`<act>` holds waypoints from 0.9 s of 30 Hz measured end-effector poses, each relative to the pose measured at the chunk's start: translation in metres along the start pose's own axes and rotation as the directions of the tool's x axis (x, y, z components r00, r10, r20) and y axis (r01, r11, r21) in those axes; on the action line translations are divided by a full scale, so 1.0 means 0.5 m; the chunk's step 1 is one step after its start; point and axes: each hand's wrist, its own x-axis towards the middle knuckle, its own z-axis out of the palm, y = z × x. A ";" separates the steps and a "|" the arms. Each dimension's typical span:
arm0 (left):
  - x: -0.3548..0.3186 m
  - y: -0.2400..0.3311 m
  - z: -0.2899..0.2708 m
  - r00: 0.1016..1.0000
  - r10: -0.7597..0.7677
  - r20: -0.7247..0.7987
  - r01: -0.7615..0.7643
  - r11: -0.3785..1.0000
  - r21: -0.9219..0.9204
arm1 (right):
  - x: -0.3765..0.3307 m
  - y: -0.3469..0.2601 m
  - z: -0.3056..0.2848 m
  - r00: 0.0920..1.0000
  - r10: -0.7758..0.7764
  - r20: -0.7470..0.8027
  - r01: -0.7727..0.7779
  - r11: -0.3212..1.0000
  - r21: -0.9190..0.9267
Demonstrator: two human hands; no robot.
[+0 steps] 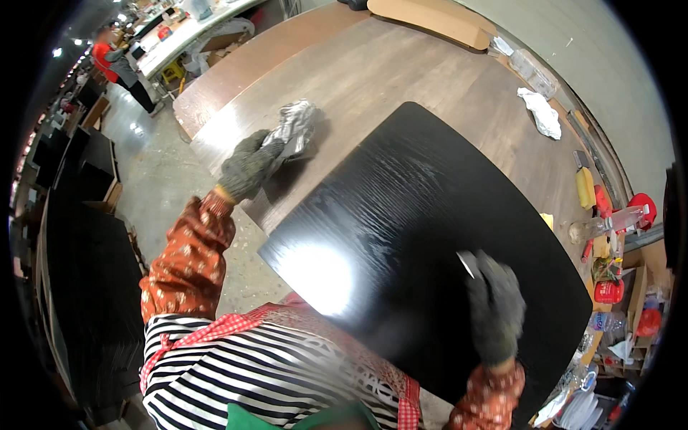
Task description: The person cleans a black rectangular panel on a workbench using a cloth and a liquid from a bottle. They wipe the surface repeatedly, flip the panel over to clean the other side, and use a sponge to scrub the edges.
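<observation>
A black wood-grain panel (423,193) lies at a slant on the brown wood-topped table (344,79), with a bright glare on its near left part. My left hand (247,168), in a grey knit glove, is closed on a crumpled grey-and-white cloth (295,122) over the table, left of the panel. Over the right part of the panel is my right hand (496,308), gloved too, its fingers closed round a small flat piece with a pale edge (467,263). The rest of that piece is hidden, so its kind is unclear.
Along the table's right side lie a white crumpled cloth (540,113), a yellow sponge-like block (585,188) and a clear bottle (613,223). A cardboard piece (433,21) rests at the far edge. Black panels (93,287) stand at left; a person (118,68) stands farther back.
</observation>
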 end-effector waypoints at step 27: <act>-0.130 -0.099 -0.009 0.987 0.134 0.084 -0.103 0.949 -0.299 | 0.400 -0.312 0.315 0.960 -0.089 0.265 0.180 0.922 -0.342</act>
